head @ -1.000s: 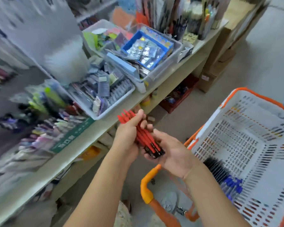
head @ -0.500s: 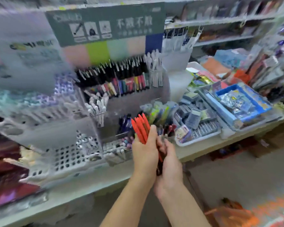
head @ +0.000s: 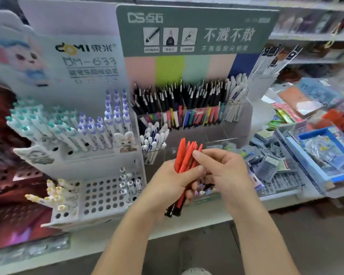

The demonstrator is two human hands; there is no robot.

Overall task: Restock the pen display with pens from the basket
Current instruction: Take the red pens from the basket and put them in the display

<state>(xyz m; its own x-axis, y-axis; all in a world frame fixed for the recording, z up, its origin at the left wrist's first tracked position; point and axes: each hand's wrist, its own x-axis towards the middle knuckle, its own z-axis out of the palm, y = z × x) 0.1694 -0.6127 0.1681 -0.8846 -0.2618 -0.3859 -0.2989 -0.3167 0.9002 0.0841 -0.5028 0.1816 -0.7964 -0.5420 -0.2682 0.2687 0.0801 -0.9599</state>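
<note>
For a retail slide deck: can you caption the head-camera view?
Left hand grips a bundle of red pens while the right hand pinches one, facing the pen display.
</note>
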